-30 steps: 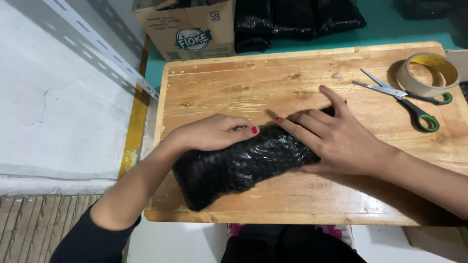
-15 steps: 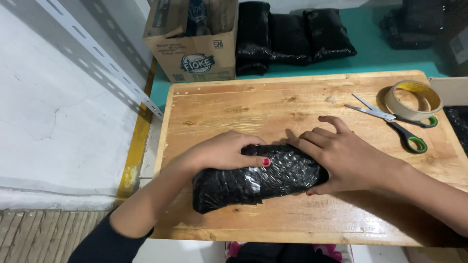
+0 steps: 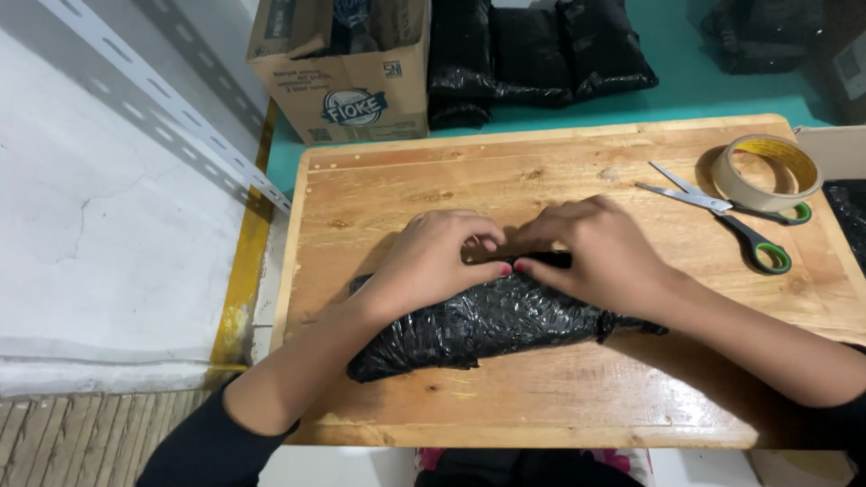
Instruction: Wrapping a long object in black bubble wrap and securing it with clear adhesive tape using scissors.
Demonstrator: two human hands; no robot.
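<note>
One black bundle [image 3: 492, 323] lies on the wooden worktop [image 3: 559, 410], directly under both hands and nearest the person. It is long and lumpy, wrapped in crinkled, glossy black plastic that catches the light in small creases. Its left end is blunt and reaches past the left wrist; its right end narrows to a twisted tail that pokes out below the right wrist.

The left hand [image 3: 437, 257] rests on the bundle's upper edge, fingers curled down and inward, with the thumb pressed to the plastic. The right hand [image 3: 595, 252] sits just beside it, also curled, pinching the top edge of the wrap between thumb and fingers. The fingertips of the two hands meet or nearly meet over the middle of the bundle. Both hands are mostly closed on the plastic; red polish shows on two nails.

To the right of the right hand, well apart, lies one pair of scissors [image 3: 722, 212] with green-and-black handles, blades closed. One roll of tape [image 3: 765, 171], tan, touches the scissors on their far side.

Beyond the hands, off the worktop's far edge, stands one open cardboard box [image 3: 347, 90]. Just right of it lie black wrapped packages [image 3: 541, 50], at least three, side by side on a teal surface [image 3: 713, 86].
</note>
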